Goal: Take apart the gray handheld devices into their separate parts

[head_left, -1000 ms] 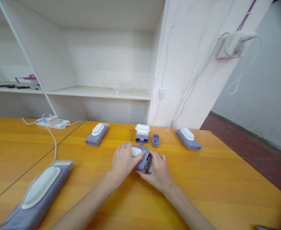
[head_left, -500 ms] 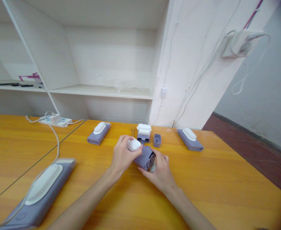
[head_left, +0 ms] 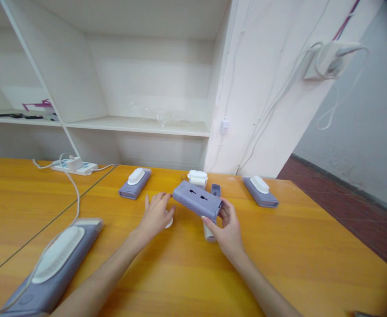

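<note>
My right hand (head_left: 227,229) grips a purple plastic housing (head_left: 196,198) by its right end. Two dark slots show on its raised face. Beneath that end stands a pale cylinder (head_left: 209,233), partly hidden by the housing. My left hand (head_left: 158,212) is low over the table, fingers apart, above a white rounded piece (head_left: 169,223) mostly covered by the fingers. Behind the housing are a white part with a roller (head_left: 198,178) and a small purple cup-like piece (head_left: 216,189). A thin wire piece (head_left: 183,177) lies beside the roller part.
Purple units with white oval tops lie at the back left (head_left: 135,182), back right (head_left: 260,191) and, larger, front left (head_left: 56,264). A white cable (head_left: 78,198) runs from a power strip (head_left: 74,165) over the front-left one. White shelving (head_left: 140,125) rises behind the table.
My left hand has moved left, off the housing, taking the white piece down to the table. The right hand has turned the housing so its slotted face shows.
</note>
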A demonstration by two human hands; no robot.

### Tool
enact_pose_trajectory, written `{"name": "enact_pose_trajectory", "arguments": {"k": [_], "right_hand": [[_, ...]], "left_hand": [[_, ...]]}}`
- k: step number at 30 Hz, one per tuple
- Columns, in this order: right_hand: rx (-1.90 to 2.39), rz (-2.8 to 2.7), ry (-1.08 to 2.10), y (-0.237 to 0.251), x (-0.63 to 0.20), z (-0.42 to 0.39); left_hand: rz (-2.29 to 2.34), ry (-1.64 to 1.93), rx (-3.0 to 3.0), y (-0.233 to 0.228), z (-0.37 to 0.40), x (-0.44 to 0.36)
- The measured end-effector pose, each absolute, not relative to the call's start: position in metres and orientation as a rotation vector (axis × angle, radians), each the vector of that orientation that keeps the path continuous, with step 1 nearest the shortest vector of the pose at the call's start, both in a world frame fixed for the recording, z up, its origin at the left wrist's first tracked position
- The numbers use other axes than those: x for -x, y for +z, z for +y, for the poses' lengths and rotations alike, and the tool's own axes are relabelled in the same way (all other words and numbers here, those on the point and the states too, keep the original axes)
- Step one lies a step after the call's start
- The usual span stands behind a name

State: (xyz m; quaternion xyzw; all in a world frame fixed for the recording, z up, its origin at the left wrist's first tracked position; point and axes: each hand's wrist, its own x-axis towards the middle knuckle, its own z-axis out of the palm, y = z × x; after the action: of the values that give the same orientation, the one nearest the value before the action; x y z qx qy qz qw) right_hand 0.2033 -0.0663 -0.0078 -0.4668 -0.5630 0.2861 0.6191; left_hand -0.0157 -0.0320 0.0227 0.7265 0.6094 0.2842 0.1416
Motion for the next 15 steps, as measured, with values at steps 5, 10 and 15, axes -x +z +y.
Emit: {"name": "enact_pose_trajectory", "arguments": {"k": [5,10,15], "right_hand": [[0.944,-1.219,0.72,-0.006,-0.188,-0.075],[0.904,-1.355,0.815,0.002,-0.179,-0.089],[0.851,-1.276,0.957,0.005,-0.176,-0.084]], "left_hand": [[1.037,1.197,-1.329,0.044,-0.038,-0.014],[1.058,1.364,-1.012,0.044,-0.041,-0.04],[0.945,1.419,-0.966,0.048,-0.035,-0.038]]}}
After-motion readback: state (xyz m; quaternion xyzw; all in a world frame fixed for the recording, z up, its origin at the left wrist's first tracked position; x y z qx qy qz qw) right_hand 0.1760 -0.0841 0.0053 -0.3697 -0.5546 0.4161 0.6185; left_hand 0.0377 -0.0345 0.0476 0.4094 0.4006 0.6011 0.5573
